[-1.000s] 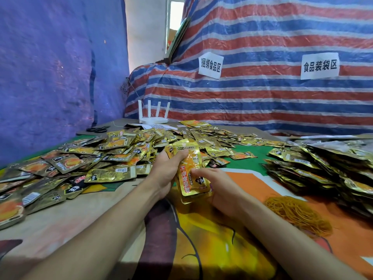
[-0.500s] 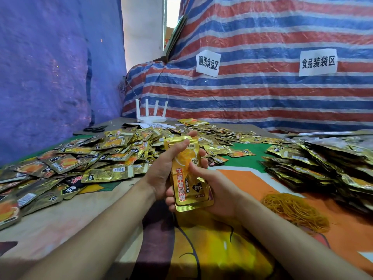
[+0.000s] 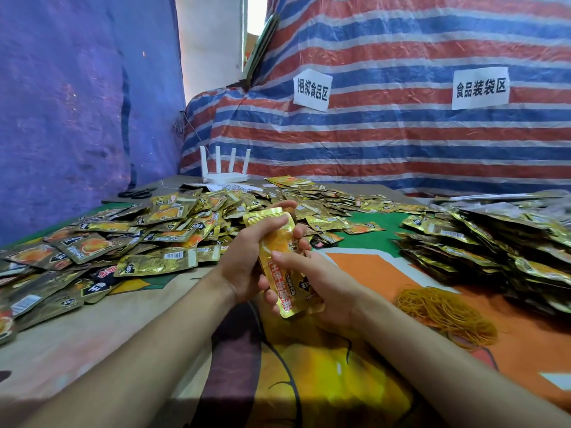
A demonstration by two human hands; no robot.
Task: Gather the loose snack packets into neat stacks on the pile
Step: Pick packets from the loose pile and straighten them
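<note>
Both hands hold a small stack of gold snack packets (image 3: pixel 279 257) upright above the table's middle. My left hand (image 3: pixel 247 257) grips its upper part, thumb across the front and fingers curled round the back. My right hand (image 3: pixel 321 285) holds the lower part from the right, thumb on the front. A loose heap of gold packets (image 3: pixel 148 239) spreads over the table's left and back. Neatly stacked packets (image 3: pixel 494 245) form a pile at the right.
A heap of yellow rubber bands (image 3: pixel 445 313) lies right of my right hand. A white router (image 3: pixel 225 174) and black scissors (image 3: pixel 136 193) sit at the table's back left. Striped tarpaulin with two paper signs hangs behind; a blue sheet covers the left wall.
The packet stack has been lifted from the table and tilted upright. My left hand has closed round its top and my right hand has shifted along its lower edge.
</note>
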